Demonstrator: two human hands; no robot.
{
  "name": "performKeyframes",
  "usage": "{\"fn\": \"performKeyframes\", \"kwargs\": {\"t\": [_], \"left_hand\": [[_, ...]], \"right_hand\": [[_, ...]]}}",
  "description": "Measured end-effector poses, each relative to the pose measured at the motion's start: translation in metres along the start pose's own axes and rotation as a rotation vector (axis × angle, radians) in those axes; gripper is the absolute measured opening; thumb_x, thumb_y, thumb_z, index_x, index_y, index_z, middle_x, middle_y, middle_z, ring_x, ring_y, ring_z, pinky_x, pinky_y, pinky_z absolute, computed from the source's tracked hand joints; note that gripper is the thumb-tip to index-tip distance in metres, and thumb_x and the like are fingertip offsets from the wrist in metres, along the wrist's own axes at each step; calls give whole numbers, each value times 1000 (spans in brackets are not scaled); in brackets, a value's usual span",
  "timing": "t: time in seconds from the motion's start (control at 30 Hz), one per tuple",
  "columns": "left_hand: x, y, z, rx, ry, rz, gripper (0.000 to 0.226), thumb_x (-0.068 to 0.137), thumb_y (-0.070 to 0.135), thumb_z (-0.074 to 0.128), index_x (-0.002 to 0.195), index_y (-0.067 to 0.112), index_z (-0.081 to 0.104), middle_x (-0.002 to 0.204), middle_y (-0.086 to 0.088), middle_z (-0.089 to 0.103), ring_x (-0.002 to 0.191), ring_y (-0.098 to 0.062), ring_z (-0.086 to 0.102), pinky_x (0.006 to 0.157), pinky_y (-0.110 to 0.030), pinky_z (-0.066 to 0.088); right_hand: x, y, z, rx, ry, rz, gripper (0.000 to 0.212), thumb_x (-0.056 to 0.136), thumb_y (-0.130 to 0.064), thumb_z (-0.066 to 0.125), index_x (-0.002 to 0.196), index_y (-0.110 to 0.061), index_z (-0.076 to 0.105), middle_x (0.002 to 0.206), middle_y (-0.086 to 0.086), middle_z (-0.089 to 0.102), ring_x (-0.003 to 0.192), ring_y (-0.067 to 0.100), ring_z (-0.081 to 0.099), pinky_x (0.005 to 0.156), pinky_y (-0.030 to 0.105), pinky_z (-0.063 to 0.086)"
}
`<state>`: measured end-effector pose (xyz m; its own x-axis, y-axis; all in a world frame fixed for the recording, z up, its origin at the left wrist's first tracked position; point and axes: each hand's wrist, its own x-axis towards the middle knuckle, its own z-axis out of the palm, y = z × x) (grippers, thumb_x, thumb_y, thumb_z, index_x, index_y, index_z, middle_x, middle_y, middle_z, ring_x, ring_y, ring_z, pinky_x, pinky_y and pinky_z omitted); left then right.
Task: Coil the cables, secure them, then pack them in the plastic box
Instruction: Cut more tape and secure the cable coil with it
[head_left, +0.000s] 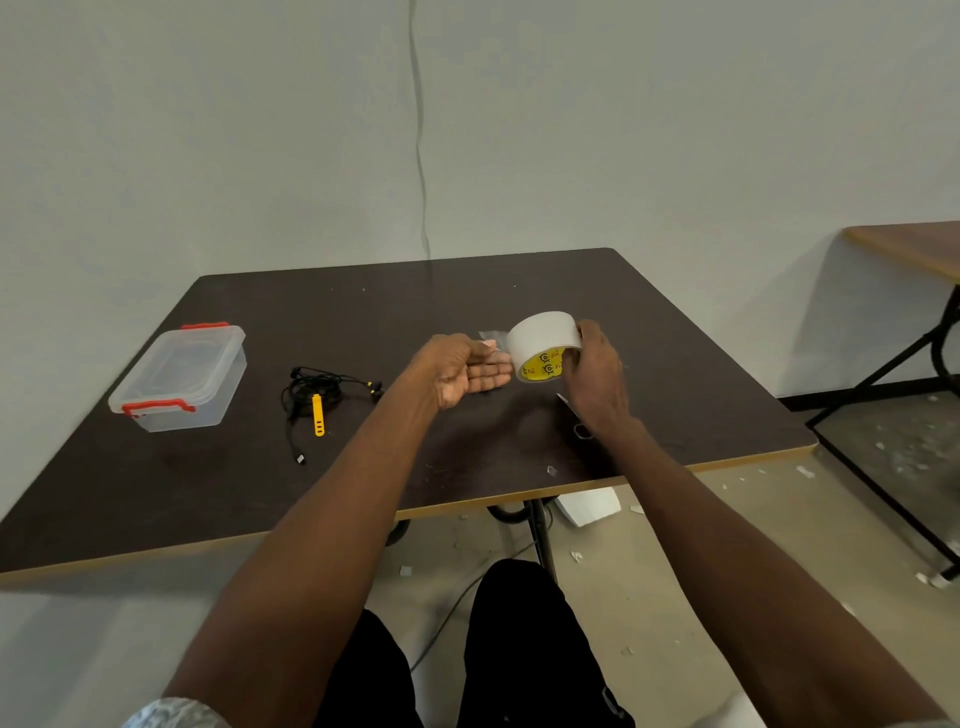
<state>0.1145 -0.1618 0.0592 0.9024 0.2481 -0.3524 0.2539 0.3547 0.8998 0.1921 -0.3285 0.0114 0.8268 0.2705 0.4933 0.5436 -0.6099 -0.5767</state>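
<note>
Right hand wrapped round the tape roll, held up off the tabletop toward the far right. Left hand palm-up, thumb and fingertip seemingly pinching the clear free end just beside the roll, probably to peel a strip for securing. Black cable, loosely coiled with a yellow tie across it, left of centre. Plastic box lidded, near the left edge, not packed yet.
</note>
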Motion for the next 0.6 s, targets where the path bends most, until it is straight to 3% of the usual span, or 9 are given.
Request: {"fn": "performKeyframes", "kwargs": {"t": [0.17,0.3,0.4,0.43,0.5,0.6], "left_hand": [[4,-7,3,8,-5,-8,10,96,-2,47,97,-6,56,96,-25,67,104,-38,65,85,-43,54],[6,-13,13,47,15,-8,12,97,0,48,102,-8,55,92,-24,66,95,-37,66,88,-44,53],[9,-10,19,60,13,-15,11,97,0,47,94,-7,56,91,-24,64,95,-37,65,92,-46,52],[9,-8,21,69,12,-18,12,97,0,47,94,-7,55,91,-24,64,100,-38,64,89,-45,53],[9,-8,25,83,14,-27,14,97,0,46,102,-10,55,95,-27,64,107,-40,63,85,-44,54],[10,-9,30,99,18,-38,27,98,0,44,120,-14,50,108,-32,63,107,-40,63,83,-43,54]], "right_hand": [[4,4,-7,74,-83,74,26,98,-11,49,122,-3,54,112,15,64,100,27,61,71,26,37],[0,9,-16,83,-224,183,35,92,-20,64,123,-7,57,115,12,65,104,28,61,76,30,44],[-5,16,-33,-21,-278,270,24,85,-27,70,96,-7,64,99,11,65,93,27,61,70,29,42],[-8,17,-39,-74,-289,330,26,86,-31,69,87,-5,62,92,11,63,89,28,61,68,29,40],[-16,20,-46,-195,-342,453,42,86,-45,68,89,-3,62,91,12,64,88,29,62,67,30,40],[-29,16,-43,-320,-450,492,68,75,-64,70,106,-4,63,112,16,64,103,31,61,80,36,49]]}}
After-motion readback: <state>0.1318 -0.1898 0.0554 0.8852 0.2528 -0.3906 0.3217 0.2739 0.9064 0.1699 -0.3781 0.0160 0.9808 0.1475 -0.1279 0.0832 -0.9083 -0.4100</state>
